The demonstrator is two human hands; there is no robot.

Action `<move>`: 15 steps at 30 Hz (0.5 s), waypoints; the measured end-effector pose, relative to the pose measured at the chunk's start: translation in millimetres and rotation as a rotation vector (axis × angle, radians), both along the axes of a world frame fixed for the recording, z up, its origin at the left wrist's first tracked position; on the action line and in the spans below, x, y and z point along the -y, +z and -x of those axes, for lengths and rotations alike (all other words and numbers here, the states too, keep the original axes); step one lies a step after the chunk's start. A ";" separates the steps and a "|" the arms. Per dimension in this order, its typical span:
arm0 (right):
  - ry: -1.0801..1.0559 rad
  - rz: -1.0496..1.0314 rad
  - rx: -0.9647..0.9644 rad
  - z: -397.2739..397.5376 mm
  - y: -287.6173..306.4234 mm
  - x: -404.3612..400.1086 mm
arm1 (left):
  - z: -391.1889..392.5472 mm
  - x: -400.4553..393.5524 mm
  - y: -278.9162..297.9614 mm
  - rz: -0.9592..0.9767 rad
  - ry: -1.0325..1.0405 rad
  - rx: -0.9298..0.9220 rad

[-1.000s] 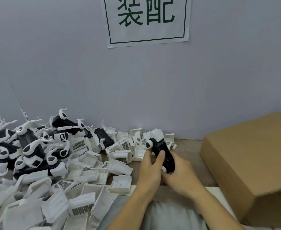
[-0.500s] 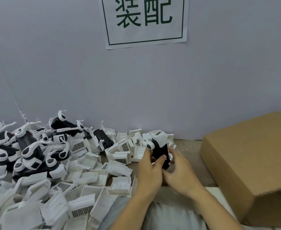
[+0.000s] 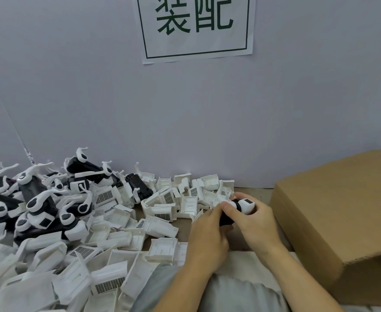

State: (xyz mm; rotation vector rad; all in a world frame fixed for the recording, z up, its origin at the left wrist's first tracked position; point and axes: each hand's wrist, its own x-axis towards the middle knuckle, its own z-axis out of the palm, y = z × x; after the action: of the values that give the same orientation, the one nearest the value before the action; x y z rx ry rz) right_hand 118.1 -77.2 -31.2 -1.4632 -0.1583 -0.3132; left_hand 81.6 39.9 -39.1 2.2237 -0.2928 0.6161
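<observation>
Both hands met over the middle of the worktop [image 3: 260, 195], a little in from its near edge. Between them was a small black-and-white part [image 3: 241, 206], held clear of the surface with its white end turned toward the right edge. The left hand [image 3: 207, 237] gripped the black lower body from the left side, its fingers [image 3: 212, 216] curled round it. The right hand [image 3: 258, 224] held the upper end, its fingers [image 3: 232, 211] bent over the white head and closed on it. How much of the black body lay hidden inside the two palms could not be told.

A heap of loose white shells [image 3: 117, 221] covered the worktop from the hands out to the left edge, some showing dark grilles. Assembled black-and-white pieces [image 3: 39, 206] were stacked at the far left corner, against the wall. A brown cardboard box [image 3: 333, 221] stood at the right edge, just beside the right hand. A paper sign [image 3: 196, 25] with green characters hung on the wall above the far edge. Grey cloth [image 3: 230, 296] lay below the forearms at the near edge.
</observation>
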 end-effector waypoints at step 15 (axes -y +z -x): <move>0.144 -0.033 0.004 14.7 4.0 -4.9 | -2.3 1.8 5.4 0.436 0.121 0.023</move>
State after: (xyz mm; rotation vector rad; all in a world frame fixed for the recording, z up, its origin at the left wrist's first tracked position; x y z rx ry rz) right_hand 103.4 -72.3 -27.2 -1.4100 -0.2597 -0.2006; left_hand 83.9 38.1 -33.7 1.8236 -0.0281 0.6965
